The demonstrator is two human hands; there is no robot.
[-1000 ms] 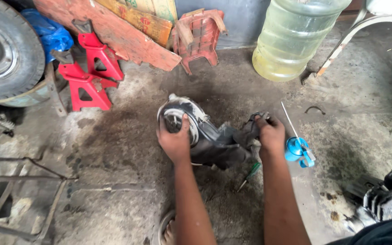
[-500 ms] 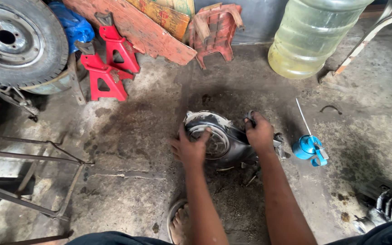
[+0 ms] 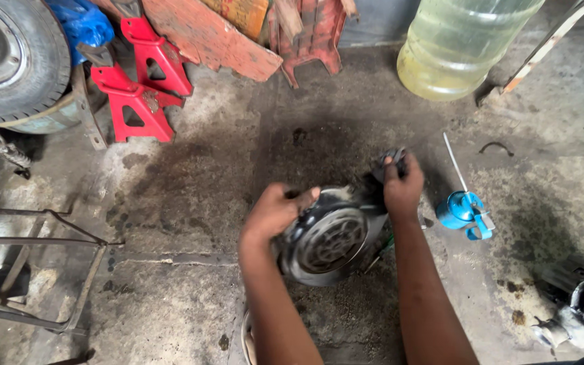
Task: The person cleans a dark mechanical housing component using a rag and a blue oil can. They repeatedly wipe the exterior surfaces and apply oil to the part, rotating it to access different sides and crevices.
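Moved: both hands have tipped the engine assembly [image 3: 336,233] up since half a second ago, its round grey cover now facing the camera.
Left hand: left hand [image 3: 275,213] clamped over the cover's upper left rim, fingers curled on top.
Right hand: right hand [image 3: 402,186] gripped on the dark far end of the assembly.
Position: assembly sits on the oil-stained concrete floor [image 3: 190,176], between the two forearms.
Nearby: blue oil can [image 3: 463,211] with a long spout just right of the right hand; red jack stands [image 3: 140,84] well apart at upper left, beside a tyre [image 3: 15,57]; clear jug [image 3: 461,47] of yellowish liquid at the top.
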